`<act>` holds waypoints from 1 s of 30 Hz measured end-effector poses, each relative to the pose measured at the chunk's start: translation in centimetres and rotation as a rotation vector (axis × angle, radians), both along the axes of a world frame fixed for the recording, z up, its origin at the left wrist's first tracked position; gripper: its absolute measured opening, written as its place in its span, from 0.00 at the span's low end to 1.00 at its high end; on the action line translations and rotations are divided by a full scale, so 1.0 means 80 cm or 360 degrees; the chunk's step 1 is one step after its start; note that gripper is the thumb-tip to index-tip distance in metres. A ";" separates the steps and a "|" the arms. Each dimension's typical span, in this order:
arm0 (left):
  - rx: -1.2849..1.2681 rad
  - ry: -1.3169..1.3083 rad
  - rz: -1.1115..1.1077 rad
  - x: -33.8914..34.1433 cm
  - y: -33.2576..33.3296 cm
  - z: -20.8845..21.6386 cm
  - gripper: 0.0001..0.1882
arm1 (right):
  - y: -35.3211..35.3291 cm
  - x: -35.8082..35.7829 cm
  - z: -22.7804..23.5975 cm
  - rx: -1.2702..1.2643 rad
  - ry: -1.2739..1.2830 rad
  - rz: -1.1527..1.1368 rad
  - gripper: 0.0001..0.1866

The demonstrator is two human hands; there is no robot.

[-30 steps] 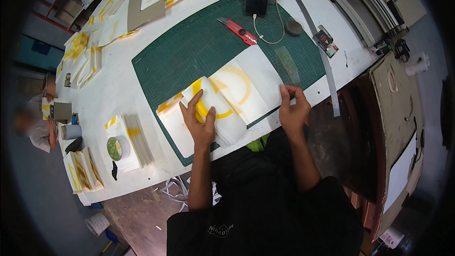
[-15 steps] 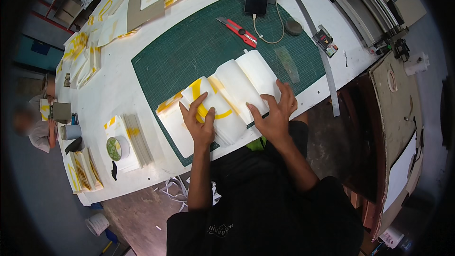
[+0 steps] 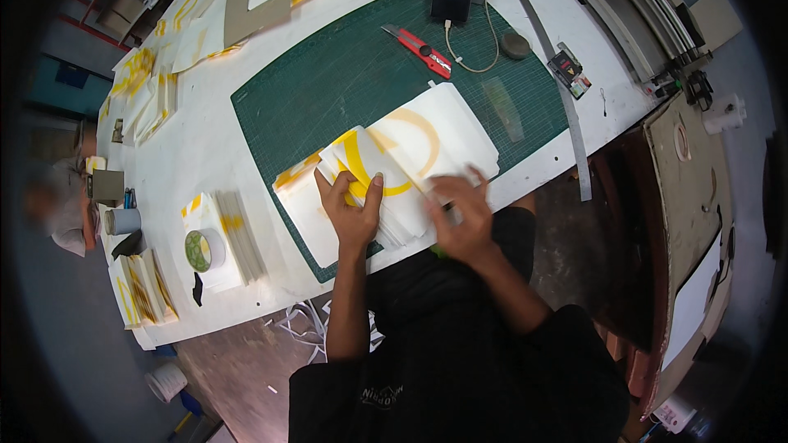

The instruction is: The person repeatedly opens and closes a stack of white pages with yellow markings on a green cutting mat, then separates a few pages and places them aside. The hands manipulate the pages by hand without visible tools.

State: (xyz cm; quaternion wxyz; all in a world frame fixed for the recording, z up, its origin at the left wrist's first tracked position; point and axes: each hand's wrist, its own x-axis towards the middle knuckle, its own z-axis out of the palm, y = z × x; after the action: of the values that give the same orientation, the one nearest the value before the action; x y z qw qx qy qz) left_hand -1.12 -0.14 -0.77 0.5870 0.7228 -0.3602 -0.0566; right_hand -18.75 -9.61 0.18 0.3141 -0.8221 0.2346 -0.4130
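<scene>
We see the bundle of white sheets with yellow print at the near edge of the green mat, right in front of us. A wide leaf opens from it to the right, lying nearly flat, with a pale arc showing on its face. At the near end, the bundle's edges fan apart a little.

Our left hand lies over the bundle, thumb and fingers spread on its upper face; we cannot tell whether any fingers curl under to grip. Our right hand is blurred above the near part of the leaf, just beside the bundle, its fingers bent and parted; we cannot tell whether it pinches the paper.

We judge the paper light and limp sheet by sheet, springier where it is layered along the folds. The smooth faces probably slide over one another, so a one-sided push could skew the layers, and a hard pinch could crease them. We think the left hand does best with a broad, flat press close to the fold, and the right with a soft pinch at the leaf's outer edge or corner.
</scene>
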 end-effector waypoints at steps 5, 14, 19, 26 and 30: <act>0.0055 0.0011 0.0058 0.000 0.005 -0.008 0.24 | -0.052 -0.023 -0.021 -0.0395 0.0711 -0.0925 0.20; -0.0230 0.0316 0.0174 -0.011 -0.014 0.014 0.33 | -0.045 -0.017 -0.022 -0.0407 0.0565 -0.0791 0.17; 0.0036 0.0178 -0.0008 0.005 0.006 -0.010 0.18 | -0.027 -0.017 -0.010 -0.0078 -0.0015 0.0037 0.16; 0.0080 -0.0158 -0.0027 0.005 0.005 -0.010 0.15 | -0.021 0.003 -0.012 -0.0126 0.0546 -0.0552 0.22; 0.0033 -0.0044 -0.0017 0.002 0.002 0.000 0.14 | -0.017 0.006 -0.009 -0.0076 0.0497 -0.0526 0.19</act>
State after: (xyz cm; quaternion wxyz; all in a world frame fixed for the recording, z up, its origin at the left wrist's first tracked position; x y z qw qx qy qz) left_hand -0.92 0.02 -0.79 0.5742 0.7276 -0.3716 -0.0534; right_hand -18.24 -11.00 -0.53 0.1827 -0.8336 0.4019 -0.3320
